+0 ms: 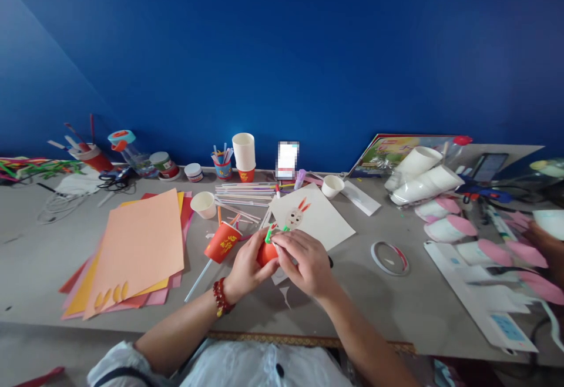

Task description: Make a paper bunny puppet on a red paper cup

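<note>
My left hand (247, 262) is closed around a red paper cup (267, 253) held over the table's front part. A short green straw (268, 235) stands at the cup's top. My right hand (306, 262) has its fingers pinched together at the cup's upper edge; what they grip there is hidden. Just beyond my hands, a rabbit face (294, 216) with red ears lies over a white sheet (328, 225). To the left, another red paper cup (223, 242) is tilted, with orange straws at its mouth and a pale straw (198, 280) below it.
Coloured paper sheets (141, 246) are stacked at the left. Behind lie many straws (244, 194), a white cup (203, 205) and stacked cups (244, 152). A tape roll (390, 258) and pink-topped cups (449, 228) are at the right, near another person's hand (546, 246).
</note>
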### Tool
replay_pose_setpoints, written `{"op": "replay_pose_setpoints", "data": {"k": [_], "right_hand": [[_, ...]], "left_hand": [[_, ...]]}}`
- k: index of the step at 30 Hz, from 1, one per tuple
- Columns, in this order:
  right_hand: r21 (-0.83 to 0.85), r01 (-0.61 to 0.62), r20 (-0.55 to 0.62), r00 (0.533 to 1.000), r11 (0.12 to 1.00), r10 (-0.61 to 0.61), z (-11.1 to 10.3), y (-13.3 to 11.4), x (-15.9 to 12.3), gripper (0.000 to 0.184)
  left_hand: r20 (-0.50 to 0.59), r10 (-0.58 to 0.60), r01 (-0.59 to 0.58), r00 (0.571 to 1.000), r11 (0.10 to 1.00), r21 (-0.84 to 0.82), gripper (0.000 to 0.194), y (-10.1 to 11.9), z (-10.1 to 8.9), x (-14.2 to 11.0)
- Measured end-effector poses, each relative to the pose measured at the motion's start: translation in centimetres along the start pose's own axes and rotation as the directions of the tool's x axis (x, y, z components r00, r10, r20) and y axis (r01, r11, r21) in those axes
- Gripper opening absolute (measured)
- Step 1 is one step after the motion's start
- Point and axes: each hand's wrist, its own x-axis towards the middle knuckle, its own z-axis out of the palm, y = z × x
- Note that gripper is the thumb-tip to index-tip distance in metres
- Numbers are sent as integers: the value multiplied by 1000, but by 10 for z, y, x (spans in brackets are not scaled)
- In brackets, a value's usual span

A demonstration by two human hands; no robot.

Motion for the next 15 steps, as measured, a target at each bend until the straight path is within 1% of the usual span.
{"op": "replay_pose_setpoints", "data": {"k": [4, 8, 10, 13, 15], "right_hand": [[-13, -43, -64, 997, 999, 42, 1, -2, -2, 26], [-108, 29, 11, 1000, 994, -28, -4, -2, -3, 26], [-125, 47, 34, 998, 991, -43, -6, -2, -2, 27], [-81, 13, 4, 1000, 997, -13, -8, -4, 0, 30], [-29, -9, -37, 999, 1000, 8, -9, -5, 0, 33]], "left_hand": [[-1, 2, -2, 1000, 1000, -9, 54, 0, -1, 0], [12, 4, -4, 1000, 1000, -22, 56, 1, -3, 1], [20, -5, 6, 1000, 999, -42, 56, 3, -3, 1], [33, -24, 27, 999, 995, -96, 53, 7, -4, 3], [32, -42, 47, 999, 985, -167, 50, 8, -5, 4]]}}
